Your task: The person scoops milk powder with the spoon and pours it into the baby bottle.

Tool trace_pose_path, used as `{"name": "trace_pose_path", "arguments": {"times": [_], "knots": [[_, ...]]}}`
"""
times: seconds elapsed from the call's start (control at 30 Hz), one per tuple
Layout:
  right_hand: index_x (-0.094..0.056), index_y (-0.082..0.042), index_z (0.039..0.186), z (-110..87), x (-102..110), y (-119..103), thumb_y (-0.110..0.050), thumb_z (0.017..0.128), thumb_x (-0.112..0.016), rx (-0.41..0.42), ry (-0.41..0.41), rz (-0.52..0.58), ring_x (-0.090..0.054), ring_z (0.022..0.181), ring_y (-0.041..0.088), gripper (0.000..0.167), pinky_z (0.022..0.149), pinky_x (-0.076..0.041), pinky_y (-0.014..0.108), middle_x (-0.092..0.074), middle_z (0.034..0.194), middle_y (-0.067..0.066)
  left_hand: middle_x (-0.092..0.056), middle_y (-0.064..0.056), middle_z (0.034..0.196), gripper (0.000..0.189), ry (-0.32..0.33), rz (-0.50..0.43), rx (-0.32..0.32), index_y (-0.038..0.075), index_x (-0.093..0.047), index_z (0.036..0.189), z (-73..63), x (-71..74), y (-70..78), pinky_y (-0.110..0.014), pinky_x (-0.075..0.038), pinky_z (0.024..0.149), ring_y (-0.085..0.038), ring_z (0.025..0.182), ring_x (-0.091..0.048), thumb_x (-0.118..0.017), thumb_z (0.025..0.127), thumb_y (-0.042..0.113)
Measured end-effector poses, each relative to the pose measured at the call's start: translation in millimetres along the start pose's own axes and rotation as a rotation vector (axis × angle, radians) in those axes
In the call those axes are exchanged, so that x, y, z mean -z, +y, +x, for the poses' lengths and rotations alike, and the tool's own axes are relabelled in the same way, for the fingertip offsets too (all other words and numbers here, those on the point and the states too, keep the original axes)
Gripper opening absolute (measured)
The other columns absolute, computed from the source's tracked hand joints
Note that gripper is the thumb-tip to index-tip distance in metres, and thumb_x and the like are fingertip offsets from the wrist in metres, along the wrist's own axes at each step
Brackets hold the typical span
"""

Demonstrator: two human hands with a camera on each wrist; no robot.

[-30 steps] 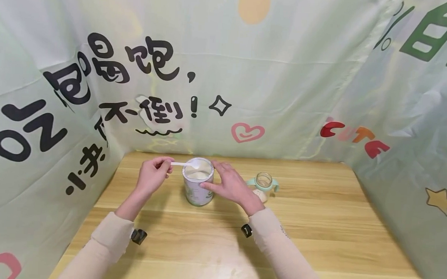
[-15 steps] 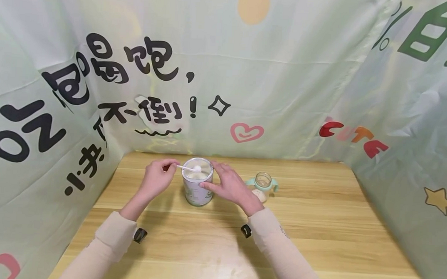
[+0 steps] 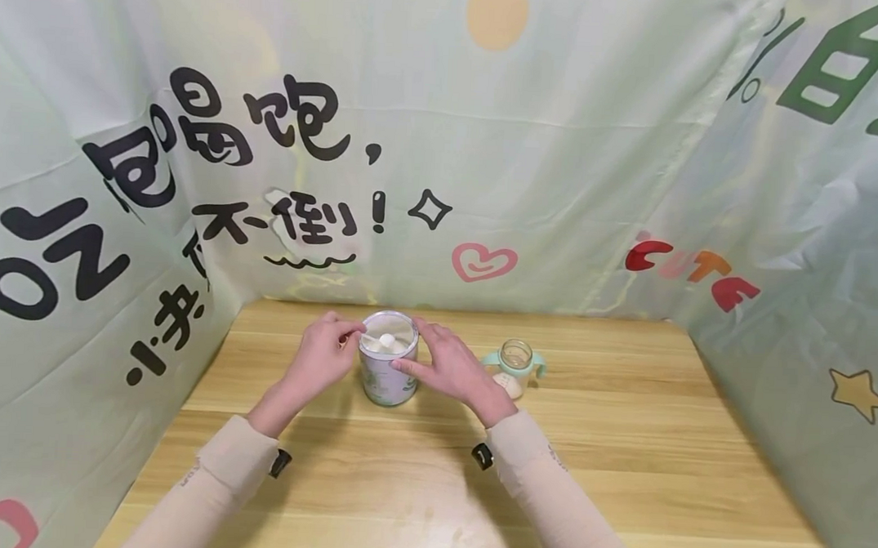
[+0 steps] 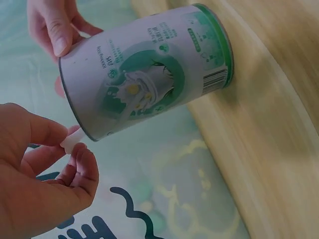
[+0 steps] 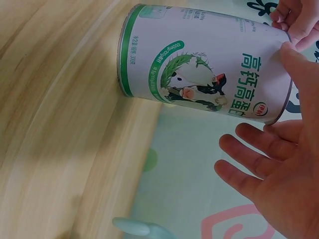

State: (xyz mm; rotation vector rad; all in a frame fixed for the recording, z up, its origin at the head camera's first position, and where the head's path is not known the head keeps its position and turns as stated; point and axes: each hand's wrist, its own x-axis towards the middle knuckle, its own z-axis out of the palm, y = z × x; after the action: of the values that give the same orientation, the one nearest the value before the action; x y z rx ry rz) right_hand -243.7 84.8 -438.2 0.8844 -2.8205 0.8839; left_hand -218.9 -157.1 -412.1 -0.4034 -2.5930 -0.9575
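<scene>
My left hand [image 3: 323,355] pinches the thin handle of a white measuring scoop [image 4: 73,141] between thumb and fingertips. The scoop's bowl [image 3: 387,341] is inside the open milk powder can [image 3: 388,382] and appears heaped with white powder. Upright on the table, the can has a white and green label, with a cow picture visible in the right wrist view. My right hand [image 3: 453,366] holds the can at its upper right, thumb [image 5: 298,62] on the near side of the rim. Its other fingers [image 5: 249,154] reach out around the far side.
To the right of the can stands a clear baby bottle [image 3: 515,357] without a lid, with mint-green handles and pale powder inside. The wooden table [image 3: 430,486] meets printed cloth walls [image 3: 560,189] at the back and sides.
My left hand has moved right toward the can, taking the scoop's bowl from the far inner rim to over the powder in the middle. My right hand has stayed in place.
</scene>
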Motion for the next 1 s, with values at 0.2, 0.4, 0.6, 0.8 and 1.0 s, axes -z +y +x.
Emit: {"name": "trace_pose_path", "arguments": {"times": [0.2,0.4,0.6,0.8,1.0], "knots": [[-0.037,-0.006,0.163,0.4,-1,-1,-0.058,0.098,-0.068,-0.002,0.002,-0.002,-0.055,0.142,0.040,0.088,0.116,-0.049,0.056,-0.055,0.154,0.021,-0.068,-0.018,0.096,0.018,-0.009,0.061,-0.054,-0.006,-0.078,0.108,-1.5,-3.9,2.5,-0.034,-0.051,0.071,-0.025,0.082,-0.059,-0.070,0.092,-0.003],[-0.036,-0.005,0.163,0.6,-1,-1,-0.059,0.098,-0.067,-0.014,-0.001,-0.001,-0.052,0.144,0.040,0.090,0.118,-0.046,0.056,-0.052,0.157,0.021,-0.066,-0.018,0.097,0.018,-0.019,0.114,-0.101,-0.007,-0.078,0.107,-1.7,-6.3,2.4,-0.039,-0.053,0.073,-0.028,0.087,-0.059,-0.068,0.092,-0.003],[-0.036,-0.005,0.163,0.8,-2,-1,-0.059,0.098,-0.067,-0.029,-0.007,-0.002,-0.051,0.145,0.040,0.090,0.119,-0.045,0.056,-0.051,0.158,0.021,-0.067,-0.018,0.097,0.018,-0.017,0.138,-0.134,-0.008,-0.078,0.106,-0.4,-9.7,0.5,-0.042,-0.056,0.078,-0.030,0.092,-0.060,-0.068,0.092,-0.004],[-0.035,-0.005,0.163,1.1,-2,-1,-0.060,0.098,-0.067,-0.033,-0.015,-0.004,-0.051,0.146,0.039,0.092,0.119,-0.045,0.055,-0.051,0.158,0.020,-0.066,-0.018,0.095,0.016,-0.016,0.146,-0.156,-0.008,-0.078,0.103,0.8,-10.8,1.8,-0.044,-0.056,0.078,-0.031,0.091,-0.060,-0.068,0.092,-0.003],[-0.035,-0.006,0.163,0.8,-1,-2,-0.061,0.097,-0.067,-0.035,-0.015,-0.005,-0.053,0.144,0.038,0.091,0.118,-0.046,0.054,-0.053,0.157,0.020,-0.065,-0.017,0.094,0.014,-0.037,0.149,-0.154,-0.007,-0.078,0.101,1.4,-11.3,5.4,-0.044,-0.055,0.078,-0.031,0.090,-0.059,-0.069,0.092,-0.002]]}}
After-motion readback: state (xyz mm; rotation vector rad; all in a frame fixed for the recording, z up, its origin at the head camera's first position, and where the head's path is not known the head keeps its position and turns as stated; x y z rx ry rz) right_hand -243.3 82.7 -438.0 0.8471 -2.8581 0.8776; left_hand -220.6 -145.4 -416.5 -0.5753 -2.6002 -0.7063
